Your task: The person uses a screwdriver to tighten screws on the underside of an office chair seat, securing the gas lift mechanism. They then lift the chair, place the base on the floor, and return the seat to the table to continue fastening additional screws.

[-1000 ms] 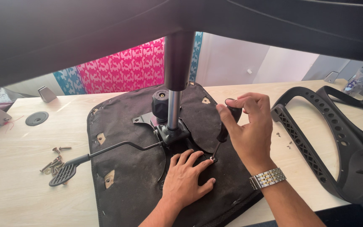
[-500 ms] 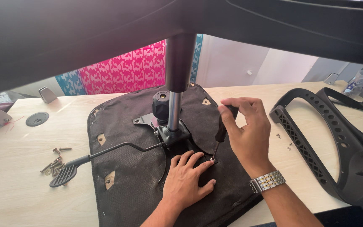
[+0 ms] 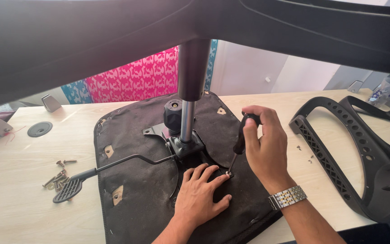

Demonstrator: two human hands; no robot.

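Screwdriver: centre of the upturned chair seat, tip on a screw. We judge it light, rigid; take it by the handle, where our right hand clamps it. Left hand open, flat beside the tip.

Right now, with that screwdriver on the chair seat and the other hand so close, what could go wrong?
1. The screwdriver tip sits right beside the left hand fingertips; if it slips off the screw, it could jab them.
2. The right hand grips the handle at a tilt, so the tip might skip out and damage the screw head.
3. Loose screws lie near the lever; a nudge could scatter them off the table.
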